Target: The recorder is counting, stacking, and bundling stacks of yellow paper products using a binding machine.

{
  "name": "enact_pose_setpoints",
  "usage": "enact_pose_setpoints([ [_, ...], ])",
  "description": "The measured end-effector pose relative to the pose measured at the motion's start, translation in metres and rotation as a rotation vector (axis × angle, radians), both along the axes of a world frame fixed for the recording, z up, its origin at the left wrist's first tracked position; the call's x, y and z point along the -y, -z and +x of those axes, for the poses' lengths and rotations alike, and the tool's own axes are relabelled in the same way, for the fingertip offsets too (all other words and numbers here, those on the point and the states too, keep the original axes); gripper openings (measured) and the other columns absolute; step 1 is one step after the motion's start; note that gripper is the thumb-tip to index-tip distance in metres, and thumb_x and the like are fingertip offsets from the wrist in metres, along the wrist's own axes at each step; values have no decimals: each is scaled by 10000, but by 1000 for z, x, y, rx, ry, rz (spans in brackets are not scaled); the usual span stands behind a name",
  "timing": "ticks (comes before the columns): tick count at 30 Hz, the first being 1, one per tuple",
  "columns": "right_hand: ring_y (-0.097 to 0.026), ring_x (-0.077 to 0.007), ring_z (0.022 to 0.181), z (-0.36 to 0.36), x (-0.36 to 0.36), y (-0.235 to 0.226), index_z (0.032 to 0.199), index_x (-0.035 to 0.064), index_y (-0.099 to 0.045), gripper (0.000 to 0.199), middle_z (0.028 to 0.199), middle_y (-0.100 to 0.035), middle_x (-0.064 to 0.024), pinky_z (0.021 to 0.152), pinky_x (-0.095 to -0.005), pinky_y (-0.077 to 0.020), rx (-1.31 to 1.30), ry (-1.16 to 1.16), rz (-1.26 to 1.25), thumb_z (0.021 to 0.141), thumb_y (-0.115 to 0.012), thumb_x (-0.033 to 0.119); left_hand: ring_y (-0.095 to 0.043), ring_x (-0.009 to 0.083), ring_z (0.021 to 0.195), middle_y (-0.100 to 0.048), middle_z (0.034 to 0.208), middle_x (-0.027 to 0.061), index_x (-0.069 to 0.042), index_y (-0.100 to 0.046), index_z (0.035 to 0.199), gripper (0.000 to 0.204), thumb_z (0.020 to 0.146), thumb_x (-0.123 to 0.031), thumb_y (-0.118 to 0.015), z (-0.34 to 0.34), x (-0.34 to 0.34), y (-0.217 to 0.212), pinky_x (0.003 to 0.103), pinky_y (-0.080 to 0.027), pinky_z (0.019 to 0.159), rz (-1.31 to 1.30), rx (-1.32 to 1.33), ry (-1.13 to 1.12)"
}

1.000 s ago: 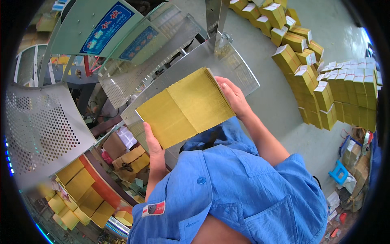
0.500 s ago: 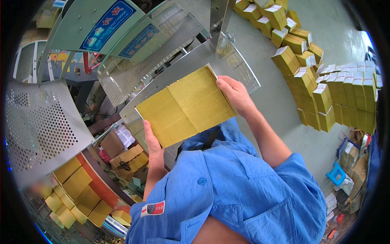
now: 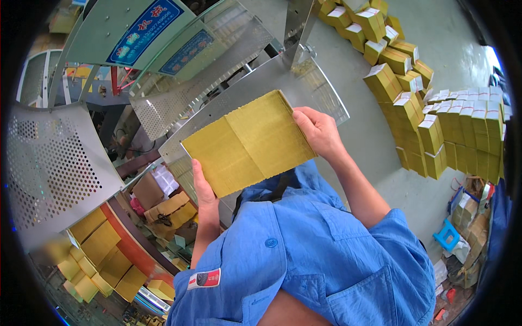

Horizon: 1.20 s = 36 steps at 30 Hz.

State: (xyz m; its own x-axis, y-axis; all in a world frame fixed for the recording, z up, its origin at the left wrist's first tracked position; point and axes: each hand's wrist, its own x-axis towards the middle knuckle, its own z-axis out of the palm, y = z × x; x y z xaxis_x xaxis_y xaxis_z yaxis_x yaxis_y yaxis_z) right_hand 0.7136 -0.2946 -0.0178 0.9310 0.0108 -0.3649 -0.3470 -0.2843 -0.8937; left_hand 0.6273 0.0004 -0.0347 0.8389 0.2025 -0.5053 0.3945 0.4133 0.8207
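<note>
Between my hands is a stack of yellow paper (image 3: 247, 142), its broad face up, with a crease across the middle and rough long edges. My left hand (image 3: 205, 185) grips the stack's near left end, thumb along the edge and fingers hidden beneath. At the opposite end my right hand (image 3: 319, 130) is closed around the short edge, thumb by the upper face. The stack is tilted, its right end farther from me, and it hangs in front of a metal machine tray (image 3: 277, 76). How thick the stack is cannot be made out.
Ahead stands a machine with a clear guard (image 3: 228, 32) and perforated metal panels (image 3: 57, 168). Bundles of yellow paper (image 3: 462, 122) are piled on the floor at right. More yellow stacks (image 3: 103, 239) lie lower left. A blue plastic stool (image 3: 447, 235) sits among clutter at right.
My right hand has shifted very slightly along the stack's right end, its fingers a little more curled. The left hand holds the same spot, and the stack has barely moved.
</note>
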Motion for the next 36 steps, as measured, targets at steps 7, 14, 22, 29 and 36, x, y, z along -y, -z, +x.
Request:
enact_pose_setpoints([
  [7, -667, -218, 870, -3, -5, 7, 1124, 46, -659, 339, 964, -703, -141, 801, -328, -511, 48, -29, -3, 924, -595, 312, -501, 256, 1241, -484, 1386, 121, -30, -388, 1419, 674, 994, -553, -378, -3, 1, 5, 379, -416, 1023, -8, 9, -24],
  [14, -607, -119, 923, -6, -7, 13, 1201, 9, -628, 374, 1020, -678, -54, 814, -270, -481, 2, 20, 213, 991, -511, 296, -537, 210, 1188, -541, 1323, 116, -3, -447, 1373, 630, 1024, -516, -336, -7, 4, 8, 337, -427, 1007, -51, -59, -140],
  [22, -583, -81, 863, -13, -2, 23, 1201, -4, -623, 352, 1007, -658, -30, 728, -228, -461, -133, 102, 396, 1002, -484, 251, -538, 191, 1171, -549, 1303, 101, -18, -451, 1376, 632, 1027, -526, -312, -8, 6, 0, 326, -425, 999, -137, -8, -117],
  [29, -576, -67, 845, -17, -14, 32, 1169, 6, -634, 282, 972, -644, -18, 718, -212, -473, -129, 205, 474, 972, -547, 187, -565, 195, 1143, -577, 1273, 100, -26, -489, 1345, 639, 1002, -552, -371, -2, 6, 11, 327, -452, 973, -73, 15, -115],
  [36, -602, -95, 936, -10, -35, 18, 1246, 3, -588, 351, 1071, -651, -44, 793, -231, -487, -251, 242, 588, 982, -530, 227, -541, 207, 1188, -538, 1329, 85, -50, -456, 1375, 586, 1020, -503, -350, 3, 25, 1, 342, -432, 1004, -215, 29, -151],
])
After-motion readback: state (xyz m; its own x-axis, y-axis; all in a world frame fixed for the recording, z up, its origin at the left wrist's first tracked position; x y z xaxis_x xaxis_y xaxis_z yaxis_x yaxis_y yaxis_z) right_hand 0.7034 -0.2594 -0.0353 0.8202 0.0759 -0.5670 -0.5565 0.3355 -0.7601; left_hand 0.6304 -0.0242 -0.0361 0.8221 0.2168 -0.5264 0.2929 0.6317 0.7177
